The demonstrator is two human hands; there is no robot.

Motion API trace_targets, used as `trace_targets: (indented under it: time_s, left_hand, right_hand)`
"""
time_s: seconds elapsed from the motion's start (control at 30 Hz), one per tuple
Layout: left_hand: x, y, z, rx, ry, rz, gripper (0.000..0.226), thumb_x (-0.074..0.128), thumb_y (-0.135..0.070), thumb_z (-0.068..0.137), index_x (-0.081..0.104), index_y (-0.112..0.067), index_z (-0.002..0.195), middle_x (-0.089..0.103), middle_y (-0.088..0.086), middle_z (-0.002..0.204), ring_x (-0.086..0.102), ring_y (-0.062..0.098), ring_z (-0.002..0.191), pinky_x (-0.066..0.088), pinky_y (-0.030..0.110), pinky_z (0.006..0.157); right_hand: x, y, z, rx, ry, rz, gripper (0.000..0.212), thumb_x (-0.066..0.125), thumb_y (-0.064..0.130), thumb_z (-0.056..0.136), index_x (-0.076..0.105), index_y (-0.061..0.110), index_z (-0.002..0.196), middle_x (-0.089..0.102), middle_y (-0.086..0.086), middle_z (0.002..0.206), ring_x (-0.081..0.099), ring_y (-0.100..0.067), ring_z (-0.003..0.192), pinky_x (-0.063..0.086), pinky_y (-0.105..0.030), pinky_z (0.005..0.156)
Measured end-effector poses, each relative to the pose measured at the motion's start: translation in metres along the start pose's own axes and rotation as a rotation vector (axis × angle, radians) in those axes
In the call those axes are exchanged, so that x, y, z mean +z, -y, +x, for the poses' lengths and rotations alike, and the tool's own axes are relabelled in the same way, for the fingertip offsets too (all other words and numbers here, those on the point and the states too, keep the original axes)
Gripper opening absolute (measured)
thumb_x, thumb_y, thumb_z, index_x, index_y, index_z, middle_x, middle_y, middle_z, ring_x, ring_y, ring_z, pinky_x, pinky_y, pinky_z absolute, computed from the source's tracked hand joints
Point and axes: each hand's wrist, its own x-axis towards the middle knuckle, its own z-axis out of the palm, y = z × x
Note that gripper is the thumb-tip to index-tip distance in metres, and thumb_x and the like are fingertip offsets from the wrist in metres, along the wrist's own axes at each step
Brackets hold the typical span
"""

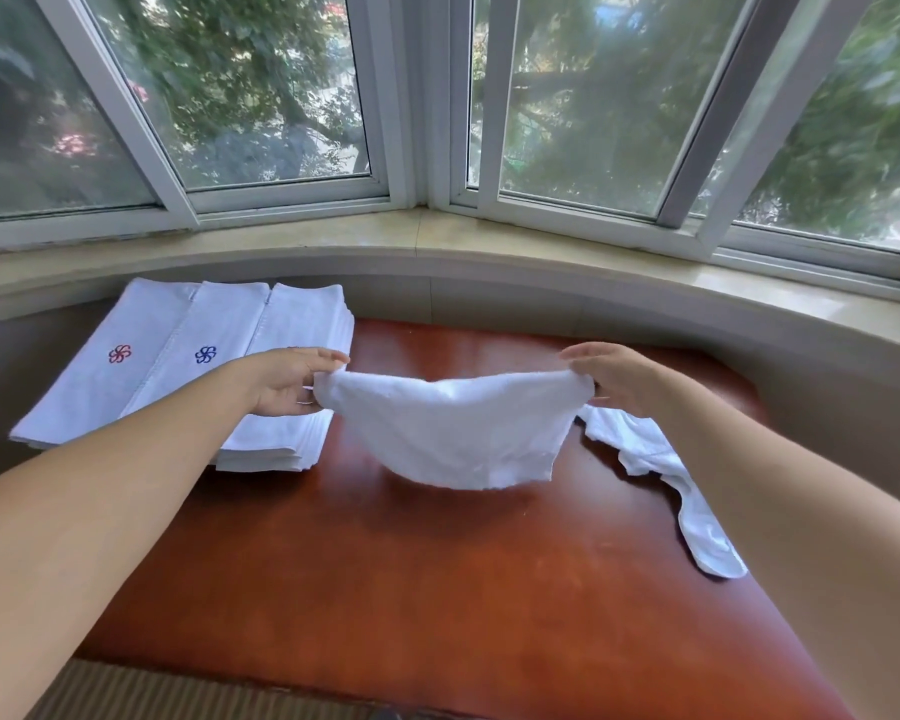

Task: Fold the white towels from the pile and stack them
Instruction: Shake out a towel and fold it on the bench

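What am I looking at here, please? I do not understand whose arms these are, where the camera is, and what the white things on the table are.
There is no machine: these are a person's two bare arms. The single picture comes from a camera worn on the person's head, looking forward and down, toward a window.

The left hand and the right hand each pinch one end of a white towel, holding it up above the red-brown table.

On the table at the left lie stacks of folded towels, two showing small flower marks. At the right lies a crumpled towel, partly hidden by the right arm, not yet folded.
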Motion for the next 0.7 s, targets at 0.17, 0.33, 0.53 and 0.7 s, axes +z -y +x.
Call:
trace_targets:
  time_s: [0.17,0.33,0.53,0.7]
  left_hand:
    - [-0.006,-0.006,-0.001,0.024,0.073,-0.069,0.022,0.071,-0.018,0.094,0.067,-0.018,0.116,0.071,0.005,0.101,0.070,0.022,0.095,0.055,0.039,0.096]
    - [0.004,-0.015,0.006,0.097,0.033,-0.017,0.021,0.070,-0.008,0.094,0.068,-0.016,0.112,0.070,0.002,0.092,0.069,0.016,0.080,0.059,0.032,0.076]
    - [0.015,-0.022,0.013,0.059,0.037,0.166,0.032,0.079,-0.008,0.086,0.071,-0.010,0.118,0.076,0.004,0.111,0.072,0.014,0.101,0.055,0.025,0.083]
    - [0.036,-0.026,0.012,0.209,-0.132,0.654,0.024,0.081,-0.011,0.082,0.075,-0.017,0.105,0.073,-0.001,0.101,0.066,0.010,0.096,0.048,0.021,0.077]
  right_hand:
    - [-0.013,0.012,-0.002,0.069,0.007,0.139,0.008,0.074,0.026,0.087,0.081,0.022,0.087,0.072,0.001,0.085,0.071,-0.015,0.071,0.057,-0.030,0.072]
    - [-0.027,0.017,-0.004,-0.006,0.100,0.085,0.028,0.065,-0.003,0.086,0.074,0.009,0.110,0.074,-0.009,0.100,0.071,-0.021,0.087,0.055,-0.032,0.079]
    - [-0.034,0.018,-0.004,-0.030,0.049,-0.126,0.030,0.065,-0.007,0.083,0.078,0.014,0.100,0.075,-0.008,0.097,0.070,-0.021,0.089,0.057,-0.030,0.083]
    - [-0.026,0.025,-0.004,-0.094,-0.133,-0.571,0.018,0.061,0.000,0.084,0.073,0.013,0.091,0.060,-0.005,0.074,0.052,-0.019,0.060,0.040,-0.017,0.044]
